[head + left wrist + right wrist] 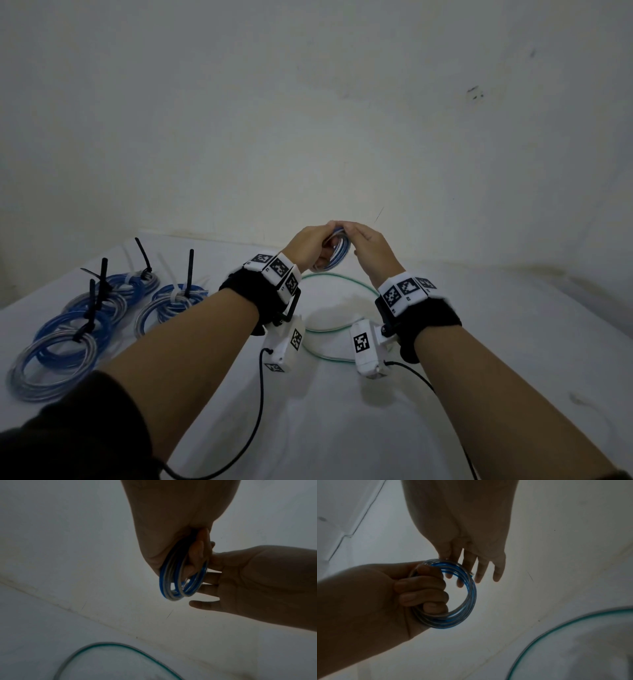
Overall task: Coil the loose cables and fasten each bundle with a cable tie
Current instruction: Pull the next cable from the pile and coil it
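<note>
A plain off-white wall (pixel 308 120) filled the upper half of the view, dimly lit. A few dark scuff marks (pixel 475 92) sat toward two o'clock. Below, a white table (pixel 342 411) met the wall along a faintly yellowed edge (pixel 205 236), toward ten o'clock.

Head view: high, facing forward-down past both forearms. Wrist views: close beneath each palm, facing fingerward. All three share the blue coil (pixel 337 251) between hands.
</note>
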Demonstrator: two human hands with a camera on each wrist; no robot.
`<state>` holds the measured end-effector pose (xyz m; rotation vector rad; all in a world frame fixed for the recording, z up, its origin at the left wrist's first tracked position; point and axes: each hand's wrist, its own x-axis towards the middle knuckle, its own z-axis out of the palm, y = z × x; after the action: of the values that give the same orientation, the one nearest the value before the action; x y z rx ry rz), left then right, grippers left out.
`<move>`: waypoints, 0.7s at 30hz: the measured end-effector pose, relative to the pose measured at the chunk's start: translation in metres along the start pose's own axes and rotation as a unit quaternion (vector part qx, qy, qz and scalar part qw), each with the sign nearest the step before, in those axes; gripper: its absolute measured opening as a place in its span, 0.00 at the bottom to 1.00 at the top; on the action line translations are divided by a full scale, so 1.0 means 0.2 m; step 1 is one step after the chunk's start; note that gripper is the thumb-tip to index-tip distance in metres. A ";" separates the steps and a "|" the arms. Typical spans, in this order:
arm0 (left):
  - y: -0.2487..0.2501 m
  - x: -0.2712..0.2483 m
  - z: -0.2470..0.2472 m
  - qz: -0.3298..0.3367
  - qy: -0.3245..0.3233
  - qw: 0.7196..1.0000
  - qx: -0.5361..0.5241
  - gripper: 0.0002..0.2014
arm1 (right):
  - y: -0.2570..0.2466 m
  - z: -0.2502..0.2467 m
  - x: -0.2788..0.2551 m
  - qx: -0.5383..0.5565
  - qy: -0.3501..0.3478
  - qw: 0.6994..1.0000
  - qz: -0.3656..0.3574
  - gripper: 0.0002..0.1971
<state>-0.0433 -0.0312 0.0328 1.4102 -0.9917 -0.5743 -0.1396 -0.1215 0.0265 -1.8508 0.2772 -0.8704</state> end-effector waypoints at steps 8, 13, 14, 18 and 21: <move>0.02 0.00 0.01 0.049 0.064 0.993 0.089 0.21 | 0.02 0.03 0.00 0.055 0.023 0.998 0.033 0.15; 0.02 -0.01 0.04 0.076 0.067 0.988 0.117 0.15 | 0.02 0.02 0.01 0.004 0.085 0.996 0.005 0.08; 0.03 -0.01 0.05 0.083 0.057 0.987 0.125 0.14 | 0.03 0.01 0.01 -0.005 0.097 0.995 0.000 0.07; 0.03 -0.01 0.07 0.079 0.014 0.987 0.142 0.15 | 0.03 -0.04 0.01 -0.016 0.118 0.993 -0.012 0.08; 0.04 0.00 0.10 0.052 -0.019 0.987 0.152 0.16 | 0.03 -0.08 0.00 -0.010 0.124 0.992 -0.011 0.09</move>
<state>-0.0621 -0.0419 0.0388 1.6077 -1.2137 -0.3832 -0.1497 -0.1357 0.0237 -1.7676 0.4224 -1.1169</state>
